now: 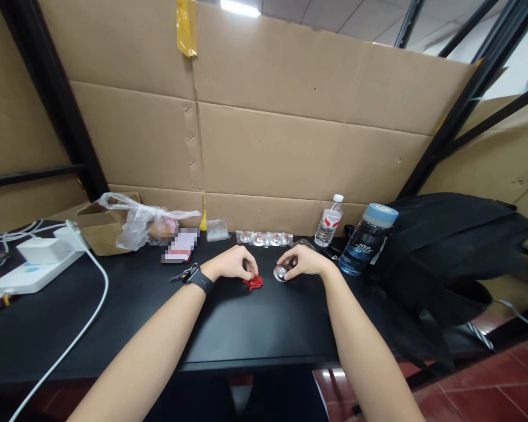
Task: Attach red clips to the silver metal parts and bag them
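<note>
My left hand [234, 262], with a dark watch on its wrist, has its fingers closed in a pinch at a small heap of red cord-like pieces [255, 283] on the black table. To the right, my right hand [304, 261] grips a small shiny round disc [280, 274] by its edge, low over the tabletop. Whether the disc is metal or clear plastic I cannot tell. Just behind both hands lies a row of several shiny round pieces with red spots in clear wrapping [264, 238].
A water bottle [329, 223], a blue-lidded bottle [363, 240] and a black backpack [457, 252] stand at the right. Leftward are a phone [181, 246], a small clear packet [217, 230], a plastic bag [136, 225] and a white power strip [33, 275] with a cable. Cardboard [290, 158] walls the back.
</note>
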Demonstrator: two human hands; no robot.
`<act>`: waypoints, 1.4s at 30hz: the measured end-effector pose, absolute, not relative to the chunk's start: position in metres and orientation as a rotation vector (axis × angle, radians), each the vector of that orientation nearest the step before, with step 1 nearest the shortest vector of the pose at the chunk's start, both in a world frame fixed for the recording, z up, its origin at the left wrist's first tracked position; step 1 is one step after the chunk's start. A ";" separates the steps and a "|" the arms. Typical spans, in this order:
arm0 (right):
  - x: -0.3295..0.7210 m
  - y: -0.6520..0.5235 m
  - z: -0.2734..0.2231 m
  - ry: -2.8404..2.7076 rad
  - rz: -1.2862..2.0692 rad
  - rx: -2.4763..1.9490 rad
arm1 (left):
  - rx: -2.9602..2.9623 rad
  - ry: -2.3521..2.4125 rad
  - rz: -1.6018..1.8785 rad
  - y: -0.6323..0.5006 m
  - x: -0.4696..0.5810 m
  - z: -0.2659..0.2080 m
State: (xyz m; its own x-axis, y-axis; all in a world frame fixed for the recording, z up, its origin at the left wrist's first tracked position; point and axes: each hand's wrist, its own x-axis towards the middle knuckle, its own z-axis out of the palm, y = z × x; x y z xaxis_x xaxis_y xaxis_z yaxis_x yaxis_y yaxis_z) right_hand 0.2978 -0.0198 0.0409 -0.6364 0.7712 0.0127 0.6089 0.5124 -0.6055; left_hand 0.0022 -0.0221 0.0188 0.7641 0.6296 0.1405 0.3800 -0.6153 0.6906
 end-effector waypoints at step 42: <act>0.257 -0.026 0.035 -2.036 0.684 -1.001 | 2.537 1.153 1.219 -0.045 0.038 0.025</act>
